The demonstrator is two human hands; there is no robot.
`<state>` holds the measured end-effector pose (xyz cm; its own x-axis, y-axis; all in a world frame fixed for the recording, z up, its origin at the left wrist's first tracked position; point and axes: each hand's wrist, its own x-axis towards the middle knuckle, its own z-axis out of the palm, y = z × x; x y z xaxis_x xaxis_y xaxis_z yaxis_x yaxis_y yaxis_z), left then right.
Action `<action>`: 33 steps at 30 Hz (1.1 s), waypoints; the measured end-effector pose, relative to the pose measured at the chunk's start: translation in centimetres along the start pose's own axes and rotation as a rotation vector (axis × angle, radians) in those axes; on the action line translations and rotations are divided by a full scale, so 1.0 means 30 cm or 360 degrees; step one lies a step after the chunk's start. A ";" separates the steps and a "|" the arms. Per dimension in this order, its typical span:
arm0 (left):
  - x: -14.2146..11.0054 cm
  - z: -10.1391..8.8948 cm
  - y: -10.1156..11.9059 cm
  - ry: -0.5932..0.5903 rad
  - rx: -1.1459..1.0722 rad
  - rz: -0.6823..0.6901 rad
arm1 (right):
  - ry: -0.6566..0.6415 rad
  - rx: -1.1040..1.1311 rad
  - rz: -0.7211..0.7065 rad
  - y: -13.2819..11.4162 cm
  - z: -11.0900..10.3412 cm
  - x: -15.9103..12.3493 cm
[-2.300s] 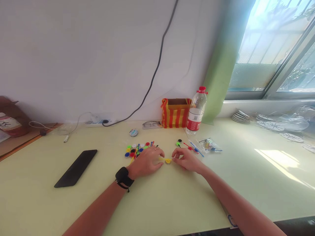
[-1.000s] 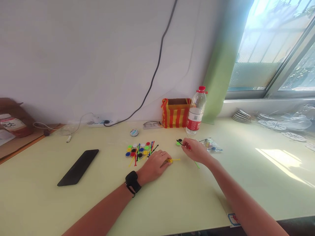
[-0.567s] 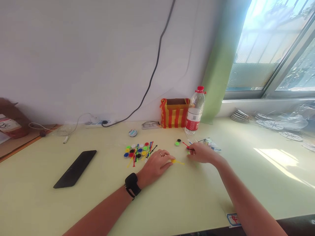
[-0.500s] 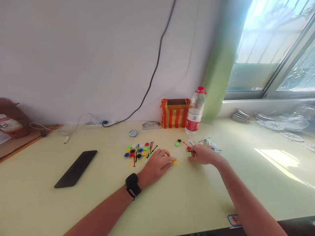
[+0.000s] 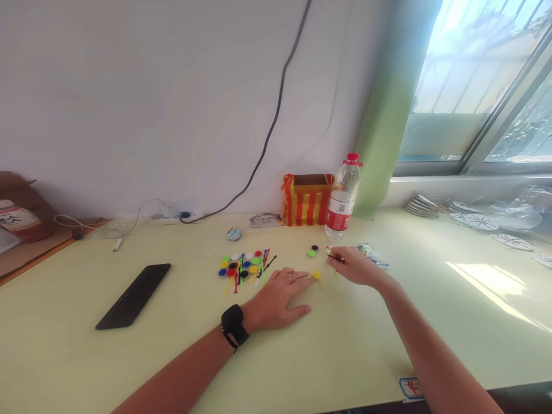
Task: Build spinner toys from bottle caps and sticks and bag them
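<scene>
My left hand (image 5: 282, 296) lies palm down on the table with its fingers spread and thumb apart. Its index fingertip is at a small yellow disc (image 5: 316, 276) with a yellow arrow strip on it; whether they touch I cannot tell. Closed fingers of my right hand (image 5: 356, 264) pinch a thin black arrow (image 5: 337, 259). A green arrow strip (image 5: 337, 275) shows just below those fingers, partly hidden. Beyond the hands sit a green disc (image 5: 311, 253) and a black disc (image 5: 314, 248). Left of them is a cluster of coloured discs (image 5: 247, 264) with several arrow strips across it.
Against the wall stand a red-and-yellow striped box (image 5: 305, 201) and a plastic bottle (image 5: 342, 198). A clear bag of parts (image 5: 371, 255) lies behind my right hand. A black phone-like slab (image 5: 133, 296), a round tin (image 5: 234, 234) and glasses (image 5: 265, 218) are farther left.
My left hand has opened, its thumb drawn away from the yellow disc, which now shows plainly. My right hand has shifted slightly up, the black arrow still at its fingers.
</scene>
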<state>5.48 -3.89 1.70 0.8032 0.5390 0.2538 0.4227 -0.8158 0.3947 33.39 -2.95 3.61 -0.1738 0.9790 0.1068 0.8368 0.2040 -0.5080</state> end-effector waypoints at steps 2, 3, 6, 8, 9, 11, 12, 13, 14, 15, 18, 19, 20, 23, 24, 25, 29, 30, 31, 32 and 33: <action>-0.004 0.001 0.002 -0.0064 -0.0009 0.0022 | 0.0085 0.0098 0.0043 -0.001 -0.008 0.003; -0.004 0.002 0.001 -0.0074 -0.0013 0.0019 | 0.0108 0.0138 0.0045 -0.004 -0.008 0.004; -0.002 0.011 -0.009 -0.0016 -0.0031 0.0010 | 0.0138 0.0224 -0.0066 -0.029 0.009 0.005; 0.003 0.018 -0.018 0.0087 -0.0027 -0.0040 | 0.0106 0.0230 -0.0197 -0.053 0.032 0.003; 0.006 0.021 -0.024 0.0150 -0.0015 -0.0089 | 0.0069 0.0207 -0.0266 -0.064 0.044 0.002; 0.010 0.026 -0.035 0.0274 0.0011 -0.0205 | -0.0046 0.0135 -0.0385 -0.081 0.067 -0.001; 0.011 0.027 -0.040 0.0325 0.0019 -0.0252 | -0.0104 0.0085 -0.0421 -0.084 0.075 -0.001; 0.012 0.028 -0.045 0.0361 0.0020 -0.0283 | -0.0156 0.0035 -0.0434 -0.084 0.080 -0.001; 0.012 0.029 -0.049 0.0385 0.0017 -0.0301 | -0.0205 -0.0014 -0.0422 -0.081 0.082 -0.001; 0.013 0.029 -0.052 0.0397 0.0012 -0.0308 | -0.0242 -0.0069 -0.0386 -0.076 0.080 -0.001; 0.013 0.028 -0.056 0.0397 0.0000 -0.0301 | -0.0262 -0.0260 -0.0210 -0.048 0.062 0.000; 0.013 0.028 -0.055 0.0393 -0.0005 -0.0296 | -0.0238 -0.0316 -0.0148 -0.039 0.054 0.001; 0.014 0.027 -0.055 0.0389 -0.0009 -0.0291 | -0.0199 -0.0367 -0.0093 -0.031 0.048 0.002; 0.014 0.027 -0.052 0.0376 -0.0012 -0.0287 | -0.0038 -0.0447 0.0018 -0.017 0.043 0.010; 0.014 0.027 -0.052 0.0372 -0.0011 -0.0288 | 0.0018 -0.0476 0.0046 -0.017 0.047 0.017; 0.015 0.027 -0.052 0.0370 -0.0008 -0.0291 | 0.0071 -0.0524 0.0074 -0.019 0.055 0.025; 0.018 0.025 -0.052 0.0362 -0.0013 -0.0297 | 0.0132 -0.0864 0.0119 -0.038 0.103 0.071; 0.019 0.024 -0.052 0.0362 -0.0014 -0.0301 | 0.0108 -0.0931 0.0106 -0.044 0.114 0.083; 0.019 0.024 -0.053 0.0364 -0.0015 -0.0305 | 0.0079 -0.0974 0.0088 -0.049 0.124 0.094; 0.019 0.025 -0.053 0.0368 -0.0017 -0.0308 | 0.0050 -0.0998 0.0071 -0.054 0.132 0.102; 0.018 0.026 -0.054 0.0370 -0.0019 -0.0308 | 0.0027 -0.1008 0.0057 -0.058 0.137 0.107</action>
<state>5.56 -2.43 0.50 0.5901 0.7189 0.3674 0.5527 -0.6914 0.4653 29.23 -0.14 1.32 -0.1362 0.9839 0.1155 0.9877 0.1259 0.0925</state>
